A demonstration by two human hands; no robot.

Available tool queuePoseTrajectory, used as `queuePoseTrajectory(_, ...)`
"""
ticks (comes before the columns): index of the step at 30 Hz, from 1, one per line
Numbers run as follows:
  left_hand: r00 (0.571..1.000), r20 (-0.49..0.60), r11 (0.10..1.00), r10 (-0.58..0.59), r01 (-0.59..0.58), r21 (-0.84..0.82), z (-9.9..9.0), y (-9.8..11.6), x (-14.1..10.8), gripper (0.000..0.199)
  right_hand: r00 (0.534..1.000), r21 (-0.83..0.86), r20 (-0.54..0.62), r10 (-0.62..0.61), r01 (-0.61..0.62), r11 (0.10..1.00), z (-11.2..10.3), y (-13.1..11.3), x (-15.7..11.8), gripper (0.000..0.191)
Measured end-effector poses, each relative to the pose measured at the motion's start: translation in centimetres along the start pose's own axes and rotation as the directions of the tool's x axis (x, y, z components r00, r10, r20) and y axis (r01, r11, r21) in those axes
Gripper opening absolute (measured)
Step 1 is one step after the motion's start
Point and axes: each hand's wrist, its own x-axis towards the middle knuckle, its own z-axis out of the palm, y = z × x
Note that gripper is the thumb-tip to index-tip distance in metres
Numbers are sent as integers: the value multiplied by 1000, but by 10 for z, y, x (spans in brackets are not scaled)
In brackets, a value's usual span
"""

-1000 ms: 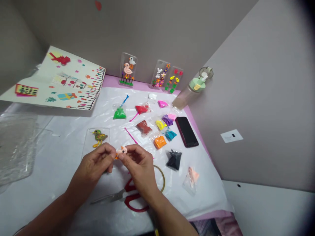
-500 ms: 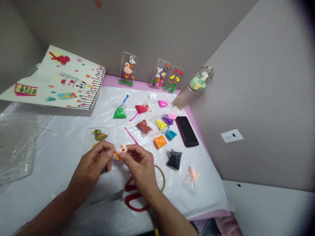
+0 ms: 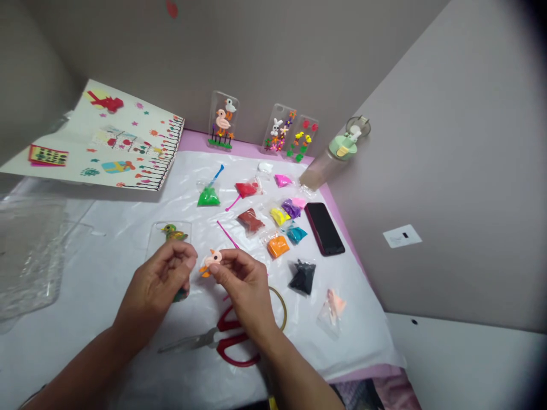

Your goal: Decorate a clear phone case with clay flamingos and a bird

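Between the thumb and fingers of my right hand [image 3: 245, 285] is a small peach clay bird [image 3: 212, 259] with a dark eye and orange parts at its lower left. My left hand [image 3: 160, 279] is curled just left of the bird, thumb against the fingers and a little apart from it; whether anything small is pinched there cannot be made out. Behind my left hand lies a clear phone case [image 3: 154, 232] bearing a green and brown clay duck [image 3: 174, 233], partly covered by the hand. Something dark green shows beneath my left fingers.
Red-handled scissors [image 3: 237, 350] and a tape ring [image 3: 282, 307] lie by my right wrist. Bagged clay, including orange [image 3: 278, 246] and black [image 3: 303, 277], a phone [image 3: 325, 229] and a bottle [image 3: 327, 162] are rightward. Decorated cases [image 3: 223, 121] and a drawing [image 3: 128, 142] stand behind.
My left fingers have drawn slightly away from the peach bird, leaving a small gap. The bird's orange part has tilted a little in my right hand.
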Motion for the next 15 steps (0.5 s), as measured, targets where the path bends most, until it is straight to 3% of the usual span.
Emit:
queuePoseTrajectory(7, 998, 63, 996, -24, 29, -89, -13, 1, 2, 31, 998, 4, 61, 9, -9, 1000, 2, 0, 0, 29)
queuePoseTrajectory(15, 997, 76, 989, -34, 45, -142, -32, -2, -13, 42, 985, -99, 172, -6, 24, 995, 14, 3, -11, 27)
